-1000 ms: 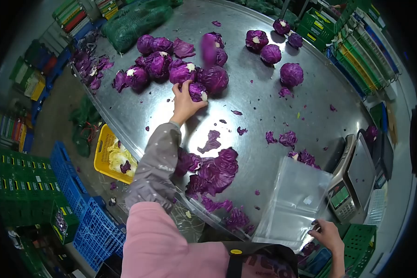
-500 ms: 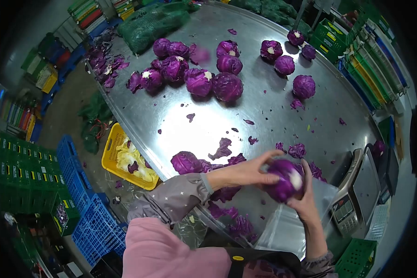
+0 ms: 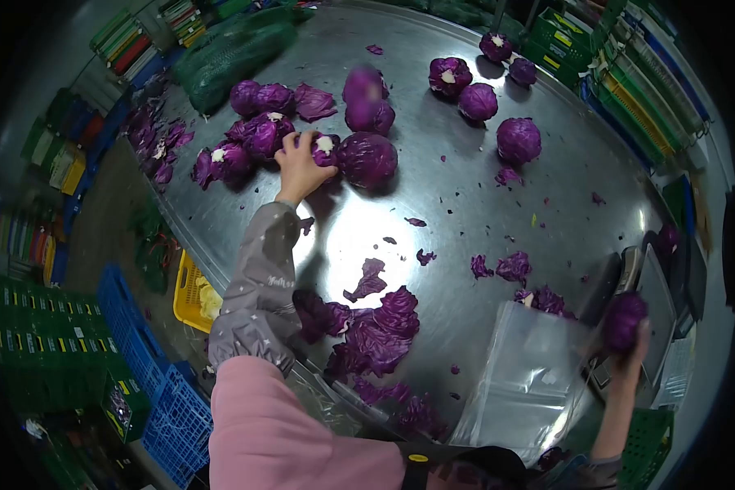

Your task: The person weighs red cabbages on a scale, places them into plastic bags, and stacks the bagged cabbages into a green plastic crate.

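Note:
My left hand (image 3: 302, 168) is stretched over the metal table (image 3: 433, 286), its fingers round a purple cabbage (image 3: 324, 149) with a pale cut stem, in the cluster at the back left. Touching that cabbage on its right is a larger one (image 3: 368, 160). My right hand (image 3: 639, 347) holds another purple cabbage (image 3: 625, 322), slightly blurred, over the weighing scale (image 3: 652, 314) at the right. Clear plastic bags (image 3: 518, 380) lie between my arms, beside loose purple leaves (image 3: 384, 331).
A green mesh sack (image 3: 237, 61) lies at the table's back left. More cabbages (image 3: 518, 140) stand toward the back right. Beyond the left edge are a yellow basket (image 3: 184, 290) and blue pallets (image 3: 175, 416). Green crates (image 3: 559, 41) stand behind the table.
My left hand has let go of the cabbage that both hands held and reached to one in the far cluster. My right hand has carried the held cabbage right, over the scale.

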Motion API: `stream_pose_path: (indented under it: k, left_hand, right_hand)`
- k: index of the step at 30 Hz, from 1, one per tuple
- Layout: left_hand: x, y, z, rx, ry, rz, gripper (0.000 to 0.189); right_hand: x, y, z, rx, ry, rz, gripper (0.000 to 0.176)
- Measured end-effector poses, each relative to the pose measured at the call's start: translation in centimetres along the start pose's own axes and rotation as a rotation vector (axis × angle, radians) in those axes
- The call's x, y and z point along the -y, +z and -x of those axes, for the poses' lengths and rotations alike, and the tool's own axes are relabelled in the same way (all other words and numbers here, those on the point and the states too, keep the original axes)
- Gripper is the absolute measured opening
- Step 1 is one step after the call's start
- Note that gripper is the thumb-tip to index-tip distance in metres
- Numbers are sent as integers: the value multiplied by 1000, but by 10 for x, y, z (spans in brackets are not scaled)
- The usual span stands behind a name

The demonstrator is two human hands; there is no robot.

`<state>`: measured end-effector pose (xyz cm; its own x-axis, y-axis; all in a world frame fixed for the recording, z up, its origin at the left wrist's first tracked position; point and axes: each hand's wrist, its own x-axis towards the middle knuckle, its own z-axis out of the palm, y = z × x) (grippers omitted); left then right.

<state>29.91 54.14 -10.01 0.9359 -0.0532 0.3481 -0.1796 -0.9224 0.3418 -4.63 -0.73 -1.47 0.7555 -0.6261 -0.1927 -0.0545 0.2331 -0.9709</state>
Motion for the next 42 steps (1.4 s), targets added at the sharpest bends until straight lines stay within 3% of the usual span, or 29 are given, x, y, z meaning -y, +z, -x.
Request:
stream_pose_path:
  k: [1, 2, 4, 5, 7, 8, 10, 13, 15, 17, 18, 19, 22, 25, 28, 29, 30, 31, 33, 34, 37, 40, 42]
  left_hand:
    - [3, 0, 5, 5, 2, -1, 76]
    - [7, -2, 9, -65, -85, 124, 71]
    - [23, -4, 17, -207, -231, 339, 66]
    - [28, -6, 23, -231, -358, 462, 64]
    - [53, 7, 31, -284, -512, 765, 59]
    - [49, 0, 37, -290, -515, 758, 59]
    - [31, -21, 51, -258, -748, 1227, 55]
    - [42, -11, 57, -160, -645, 976, 55]
    - [23, -12, 56, -138, -613, 937, 64]
    - [4, -13, 49, -184, -562, 421, 82]
    - [-4, -16, 44, -123, -552, 508, 96]
    - [-12, -16, 40, -116, -534, 516, 96]
    - [-27, -1, 31, -128, -347, 251, 93]
    - [-14, 11, 25, -109, -334, 205, 89]
    - [7, 5, 28, -162, -418, 376, 84]
    - [19, 6, 30, -183, -480, 503, 82]
    - [34, 11, 34, -159, -598, 1001, 74]
    - [34, 1, 42, -159, -601, 994, 74]
    - [31, -25, 67, 171, -941, 1910, 67]
    - [27, -26, 78, 180, -921, 2049, 65]
    - [-12, -46, 110, 379, -798, 2323, 72]
    - [-65, -64, 138, 501, -813, 2396, 82]
    - [-99, -77, 154, 689, -775, 2303, 85]
  right_hand:
    - [4, -27, -22, -292, -117, 180, 66]
    - [18, -43, -34, -366, -175, 361, 66]
    - [16, -130, -83, -589, -491, 791, 65]
    - [14, -181, -108, -638, -496, 879, 67]
    - [17, -218, -118, -773, -349, 981, 68]
    - [13, -242, -125, -764, -348, 978, 68]
    - [6, -281, -135, -671, -303, 940, 69]
    - [15, -273, -123, -518, -269, 899, 68]
    - [17, -294, -131, -495, -272, 998, 69]
    - [13, -305, -127, -489, -271, 1081, 71]
    - [13, -284, -108, -483, -359, 1042, 73]
    - [15, -268, -90, -481, -448, 1007, 75]
    - [23, -274, -58, -580, -325, 1061, 74]
    - [15, -326, -46, -577, -360, 1092, 68]
    - [17, -330, -31, -563, -361, 985, 60]
    - [30, -291, -9, -585, -265, 879, 56]
    - [37, -260, 4, -603, -169, 771, 51]
    - [35, -248, 6, -598, -164, 771, 51]
    - [36, -211, 13, -389, -135, 625, 45]
    - [35, -180, 20, -333, -132, 637, 42]
    - [37, -35, 58, -120, -148, 661, 36]
    - [25, 43, 83, 153, 12, 579, 35]
    - [16, 77, 98, 419, -70, 531, 36]
